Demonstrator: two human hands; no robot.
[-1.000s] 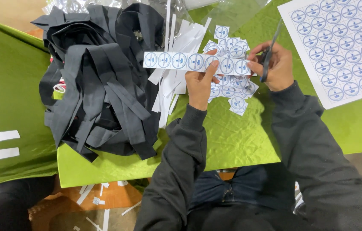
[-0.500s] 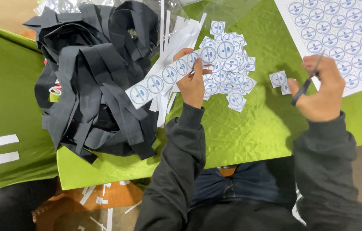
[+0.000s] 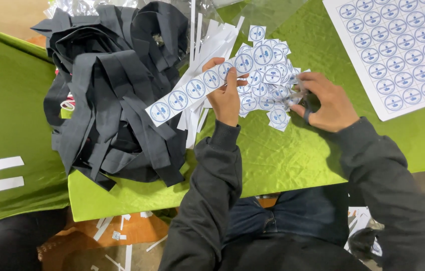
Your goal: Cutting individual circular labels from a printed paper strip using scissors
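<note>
The left hand [image 3: 226,95] has its grip closed on a long paper strip [image 3: 200,88] printed with a row of round blue-and-white labels; thumb and fingers pinch the strip near its right end, and the rest of it slants down to the left, out over a heap of dark fabric straps [image 3: 114,95]. The right hand [image 3: 323,100] is curled around a pair of scissors [image 3: 300,98], fingers through the handles, with the blades pointing left toward the strip's held end; the blades are blurred, so whether they touch the paper cannot be told. Between and just behind the two hands lies a loose pile of cut square labels [image 3: 267,80], each with the same round mark, on the green cloth of the worktop [image 3: 292,155]. A bundle of plain white paper offcuts [image 3: 207,50] lies between the straps and the pile. At the upper right, well apart from the hands, rests a full uncut sheet of labels [image 3: 398,50] in rows.
</note>
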